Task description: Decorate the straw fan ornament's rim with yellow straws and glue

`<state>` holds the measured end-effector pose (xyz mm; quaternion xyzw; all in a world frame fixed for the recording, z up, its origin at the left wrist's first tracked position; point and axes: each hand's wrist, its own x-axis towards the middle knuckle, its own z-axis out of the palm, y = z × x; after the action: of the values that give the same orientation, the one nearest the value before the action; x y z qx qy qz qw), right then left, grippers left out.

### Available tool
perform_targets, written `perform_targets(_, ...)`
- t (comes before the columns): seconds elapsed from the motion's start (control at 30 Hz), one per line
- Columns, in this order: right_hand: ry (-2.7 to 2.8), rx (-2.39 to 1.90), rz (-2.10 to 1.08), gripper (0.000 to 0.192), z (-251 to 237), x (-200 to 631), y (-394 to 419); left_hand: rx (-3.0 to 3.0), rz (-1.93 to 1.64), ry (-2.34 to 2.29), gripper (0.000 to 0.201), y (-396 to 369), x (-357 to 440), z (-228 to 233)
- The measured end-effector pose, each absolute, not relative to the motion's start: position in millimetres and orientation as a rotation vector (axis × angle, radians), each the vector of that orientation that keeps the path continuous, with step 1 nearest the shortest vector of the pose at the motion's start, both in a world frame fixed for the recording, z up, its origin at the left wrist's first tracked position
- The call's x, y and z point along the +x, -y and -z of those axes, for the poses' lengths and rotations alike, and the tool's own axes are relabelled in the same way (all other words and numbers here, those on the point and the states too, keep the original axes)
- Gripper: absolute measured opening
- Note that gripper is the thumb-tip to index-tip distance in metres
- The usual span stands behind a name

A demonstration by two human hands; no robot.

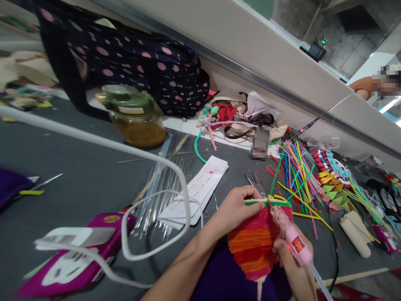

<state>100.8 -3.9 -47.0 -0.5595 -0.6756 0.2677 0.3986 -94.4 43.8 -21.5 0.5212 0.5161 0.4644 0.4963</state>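
My left hand (239, 209) pinches the top edge of a leaf-shaped craft piece (253, 246), made of fuzzy rows like chenille stems. Its rows run red and orange, with green and cream along the top, and it narrows to a pale stem below. My right hand (291, 261) is wrapped around a pink hot glue gun (296, 244), and a translucent glue stick (319, 282) sticks out of its back end. The gun's nozzle meets the top edge close to my left fingertips; whether glue is coming out I cannot tell.
Loose chenille stems (299, 175) lie beyond my hands, by scissors (253, 179). To the left are folded white paper (208, 179), clear glue sticks (156, 200), a white cable (138, 152), a purple packet (78, 251) and a green-lidded jar (134, 119). Behind stands a dotted bag (140, 62).
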Motion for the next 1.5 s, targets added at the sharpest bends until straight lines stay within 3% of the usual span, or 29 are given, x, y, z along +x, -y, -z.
perform_targets(0.23, 1.551, -1.228, -1.076, 0.043, 52.7, 122.2, 4.7, 1.255, -1.114, -1.263, 0.014, -43.9, -94.6, 23.3)
perform_targets(0.47, 1.521, -1.195, -1.102, 0.045, 46.8, 127.9, 10.2, 1.241, -1.125, -1.256, 0.014, -45.3, -93.3, 26.1)
perform_targets(0.63, 1.543, -1.185, -0.924, 0.047, 50.1, 128.9, 12.1, 1.254, -1.107, -1.271, 0.013, -45.7, -93.3, 24.9)
perform_targets(0.9, 1.674, -1.523, -0.406, 0.049, 66.0, 132.5, 15.1, 1.254, -1.096, -1.275, 0.016, -44.0, -94.3, 21.5)
perform_targets(1.5, 1.709, -1.57, -0.376, 0.055, 77.4, 134.1, 21.2, 1.307, -1.115, -1.247, 0.012, -46.1, -95.2, 28.1)
